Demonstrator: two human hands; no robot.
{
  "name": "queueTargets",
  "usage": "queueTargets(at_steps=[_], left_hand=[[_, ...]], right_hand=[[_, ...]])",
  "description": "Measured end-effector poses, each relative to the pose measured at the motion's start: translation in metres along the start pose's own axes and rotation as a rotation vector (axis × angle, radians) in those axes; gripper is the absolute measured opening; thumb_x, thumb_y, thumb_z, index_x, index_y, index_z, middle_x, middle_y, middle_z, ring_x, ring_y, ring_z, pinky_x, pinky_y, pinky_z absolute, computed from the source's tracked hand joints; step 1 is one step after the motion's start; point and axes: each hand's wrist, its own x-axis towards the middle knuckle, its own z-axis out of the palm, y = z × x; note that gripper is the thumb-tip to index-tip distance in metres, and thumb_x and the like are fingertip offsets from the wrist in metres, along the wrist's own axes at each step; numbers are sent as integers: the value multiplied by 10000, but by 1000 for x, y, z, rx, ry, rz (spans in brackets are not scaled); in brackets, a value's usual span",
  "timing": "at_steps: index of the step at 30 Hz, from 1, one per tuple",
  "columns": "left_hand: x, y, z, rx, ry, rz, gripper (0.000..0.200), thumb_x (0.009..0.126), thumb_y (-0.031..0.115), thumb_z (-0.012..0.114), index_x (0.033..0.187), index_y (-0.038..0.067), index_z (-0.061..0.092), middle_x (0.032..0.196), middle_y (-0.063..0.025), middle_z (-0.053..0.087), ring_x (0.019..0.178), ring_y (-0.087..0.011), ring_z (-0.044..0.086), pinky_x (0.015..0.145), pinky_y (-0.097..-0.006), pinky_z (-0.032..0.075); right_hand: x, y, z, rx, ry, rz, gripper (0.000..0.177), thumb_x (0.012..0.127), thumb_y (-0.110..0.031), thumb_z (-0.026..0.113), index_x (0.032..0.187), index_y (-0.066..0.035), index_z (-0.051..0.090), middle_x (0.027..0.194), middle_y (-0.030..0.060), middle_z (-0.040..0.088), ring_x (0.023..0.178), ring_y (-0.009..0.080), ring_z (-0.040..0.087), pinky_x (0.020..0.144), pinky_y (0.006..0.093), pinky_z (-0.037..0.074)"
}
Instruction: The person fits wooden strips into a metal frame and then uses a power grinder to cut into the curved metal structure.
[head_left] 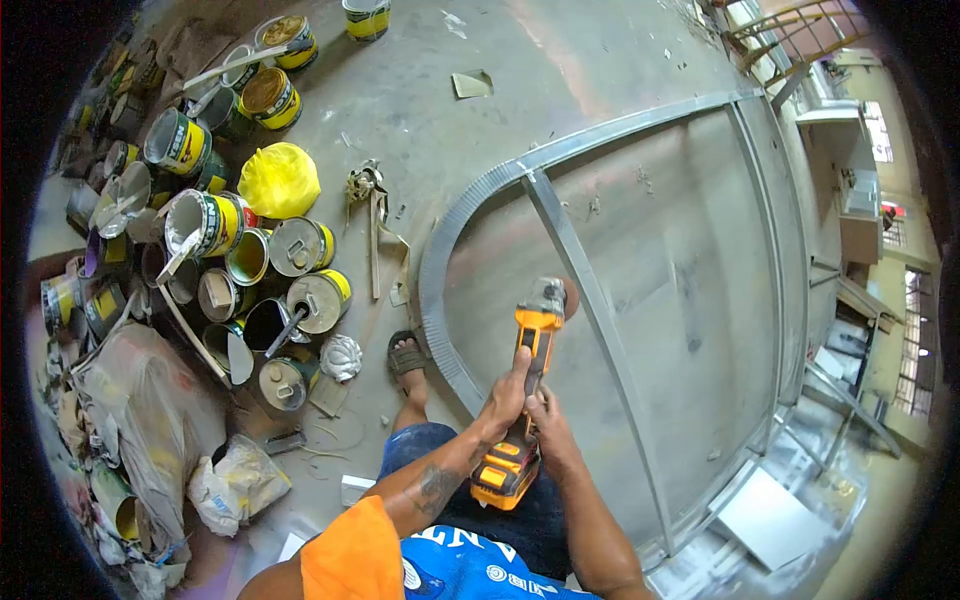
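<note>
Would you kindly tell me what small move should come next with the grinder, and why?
I would probably ease the grinder slightly toward the metal crossbar: its disc sits right beside that bar, though contact cannot be told from this view, and the left hand and right hand both hold it.

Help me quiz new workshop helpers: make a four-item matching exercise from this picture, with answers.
1. Cordless angle grinder
2. Sandal
3. Metal frame
4. Shirt

A. Worn on a foot
B. Blue with white lettering
C. Held by left hand and right hand
D. Curved at one corner

Pairs: 1-C, 2-A, 3-D, 4-B
</note>
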Motion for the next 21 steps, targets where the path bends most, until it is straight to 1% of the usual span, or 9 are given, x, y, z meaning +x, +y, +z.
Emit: queueTargets(at_steps=[4,6,7,9,12,16,18,19,21], left_hand=[[10,37,11,-221,-125,12,903,873,847,335,1074,19,634,825,-79,633,733,-176,622,672,-325,528],[20,47,21,-307,-165,82,893,886,834,321,1179,32,580,886,-95,637,767,-187,633,699,-329,541],[25,49,26,-375,-195,138,895,898,821,307,1285,45,526,948,-112,641,801,-198,644,725,-332,554],[39,60,33,-465,-222,212,909,910,808,292,1390,58,472,1009,-129,644,835,-209,655,752,-336,567],[63,77,23,-447,-421,64,893,939,769,301,1479,61,367,1276,-210,577,1140,-262,607,900,-381,558],[110,90,36,-695,-213,67,863,918,700,516,1431,14,407,1229,-223,605,1084,-244,637,905,-384,552],[138,92,42,-663,-25,107,727,904,529,676,1336,-19,472,1134,-193,637,1022,-232,655,856,-376,565],[155,94,40,-688,31,92,470,870,324,759,1140,-18,582,927,-126,666,893,-215,679,772,-369,576],[205,72,35,-704,32,90,366,866,291,740,1035,-6,609,842,-103,654,817,-208,675,736,-360,572]], right_hand=[[14,-45,-16,-226,-203,-9,806,960,-558,579,1491,-18,305,1353,137,517,1184,228,553,1040,369,436],[21,-93,-22,-367,-480,291,688,942,-473,649,1394,-9,416,1240,103,592,1126,198,588,1005,348,466],[12,-122,-8,-313,-530,158,544,899,-317,719,1287,-9,493,1120,69,633,1045,163,618,942,319,502],[27,-153,-4,-415,-562,165,538,876,-257,728,1288,-5,491,1108,71,634,1028,159,622,917,315,513],[48,-169,-4,-413,-538,127,491,844,-153,717,1249,5,488,1057,69,629,946,156,642,846,303,543],[157,-134,-59,-568,-599,51,448,846,-151,691,1221,-4,494,1036,59,627,908,145,644,817,295,545],[163,-173,-39,-530,-597,201,416,844,-177,672,1197,-19,520,988,56,638,833,138,651,742,291,551],[208,-150,-57,-648,-593,149,401,842,-185,673,1182,-23,535,963,54,642,807,137,653,724,293,554],[269,-123,-77,-837,-592,136,372,838,-207,679,1145,-28,567,906,59,665,750,143,667,689,299,564]])
